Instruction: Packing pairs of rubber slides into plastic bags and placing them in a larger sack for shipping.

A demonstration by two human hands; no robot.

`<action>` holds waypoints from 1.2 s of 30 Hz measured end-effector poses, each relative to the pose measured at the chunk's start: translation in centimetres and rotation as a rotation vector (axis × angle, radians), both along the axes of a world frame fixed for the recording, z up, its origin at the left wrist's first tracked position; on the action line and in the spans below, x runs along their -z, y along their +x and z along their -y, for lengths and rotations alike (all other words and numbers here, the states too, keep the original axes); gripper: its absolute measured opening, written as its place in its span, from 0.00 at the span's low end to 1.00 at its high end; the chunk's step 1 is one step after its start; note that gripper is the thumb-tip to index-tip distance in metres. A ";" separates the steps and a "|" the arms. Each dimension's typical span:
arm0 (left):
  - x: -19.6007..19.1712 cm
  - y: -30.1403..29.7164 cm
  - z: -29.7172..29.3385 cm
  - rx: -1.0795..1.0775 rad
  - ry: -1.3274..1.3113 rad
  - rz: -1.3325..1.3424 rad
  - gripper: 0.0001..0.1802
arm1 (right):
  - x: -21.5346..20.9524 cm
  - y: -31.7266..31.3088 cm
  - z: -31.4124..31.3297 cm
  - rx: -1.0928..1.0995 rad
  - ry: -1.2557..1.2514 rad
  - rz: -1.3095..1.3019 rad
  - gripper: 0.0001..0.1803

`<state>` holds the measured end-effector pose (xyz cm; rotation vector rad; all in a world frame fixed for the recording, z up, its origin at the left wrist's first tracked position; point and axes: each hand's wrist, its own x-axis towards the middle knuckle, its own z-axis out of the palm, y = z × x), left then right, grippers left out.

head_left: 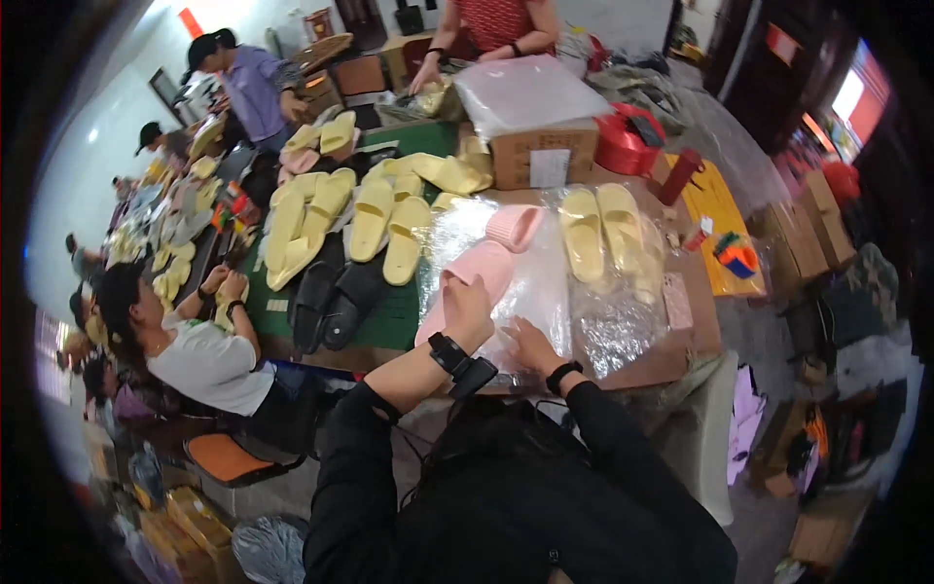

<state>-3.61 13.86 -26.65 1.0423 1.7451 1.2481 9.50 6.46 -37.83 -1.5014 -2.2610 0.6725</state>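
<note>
My left hand [469,313] is closed on a pink slipper [484,269] at the middle of the table. Just beyond it shows a ribbed pink slipper strap [516,228]. Beneath the pink footwear lies a stack of clear plastic bags [545,292]. My right hand [531,346] rests on the near part of these bags, its fingers stretched toward the left and apart from the slipper. To the right, a pair of pale yellow slippers [585,237] lies on more clear plastic. Black slippers [342,310] lie left of my left hand.
Several yellow slippers [374,219] cover the green table mat [389,316]. A cardboard box [545,151] topped with plastic sheets stands at the back, beside a red roll [628,139]. A tape dispenser [736,255] lies on the right. Co-workers sit at left [209,355] and stand across the table.
</note>
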 end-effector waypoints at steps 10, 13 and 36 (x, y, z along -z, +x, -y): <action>4.6 1.0 1.0 0.238 -0.076 0.237 0.23 | 0.3 3.2 4.1 0.123 0.028 -0.138 0.15; -0.5 3.2 2.3 0.341 -0.201 0.292 0.21 | 1.2 4.6 4.8 0.101 -0.040 0.008 0.14; 14.0 15.6 -8.9 2.179 0.223 -0.005 0.25 | -1.1 -2.5 19.9 0.930 -0.394 -0.229 0.16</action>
